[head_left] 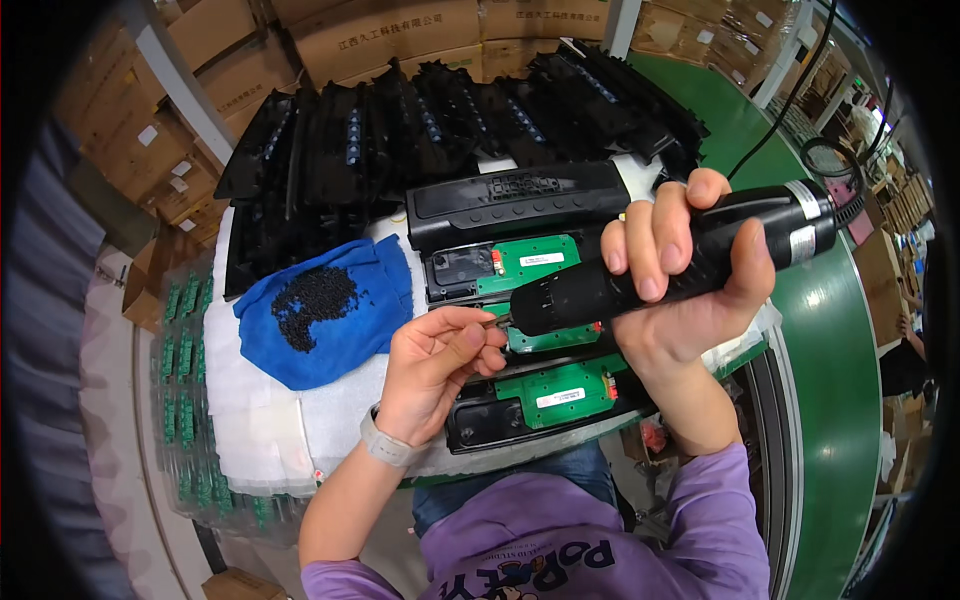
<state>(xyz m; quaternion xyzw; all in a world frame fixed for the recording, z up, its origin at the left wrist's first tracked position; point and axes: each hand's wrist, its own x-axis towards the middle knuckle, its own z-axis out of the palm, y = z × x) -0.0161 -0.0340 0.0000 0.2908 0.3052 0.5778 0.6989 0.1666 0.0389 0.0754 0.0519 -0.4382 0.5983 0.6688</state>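
Observation:
My right hand (680, 270) grips a black electric screwdriver (610, 285), held nearly level with its tip pointing left. My left hand (435, 360) has its fingers pinched at the driver's tip, apparently on a small screw that is too small to make out. Under both hands lie black plastic housings with green circuit boards (525, 262) inside, and another such housing (545, 395) sits nearer me. A closed black housing (515, 200) lies just beyond them. A blue cloth (325, 310) to the left carries a heap of small black screws (313, 303).
Stacks of black plastic shells (430, 125) fill the back of the white foam-covered bench (255, 420). Trays of green boards (185, 400) stand at the left. A green conveyor belt (835, 370) runs along the right. Cardboard boxes (380, 30) line the far side.

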